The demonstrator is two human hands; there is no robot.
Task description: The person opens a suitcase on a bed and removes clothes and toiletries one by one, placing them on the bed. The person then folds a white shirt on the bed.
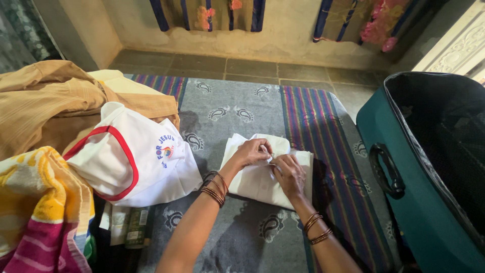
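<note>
Your left hand (252,151) and right hand (288,172) both rest on the folded cream-white cotton cloth (255,184), which lies on the grey paisley mat with purple striped bands (242,108), between the white red-trimmed shirt (136,162) and the open teal fabric suitcase (419,202). Your left fingers pinch a small fold near the cloth's top edge; your right hand lies curled just beside it, fingertips pressing the fabric, though you cannot tell whether it grips anything. Judge this cloth light, soft and limp: it will sag and unfold if lifted by 1 corner. Better to take it with 2 hands, along opposite folded edges, or slide a flat palm underneath. It looks neither slippery nor fragile. A tan garment (50,101) is heaped further left.
</note>
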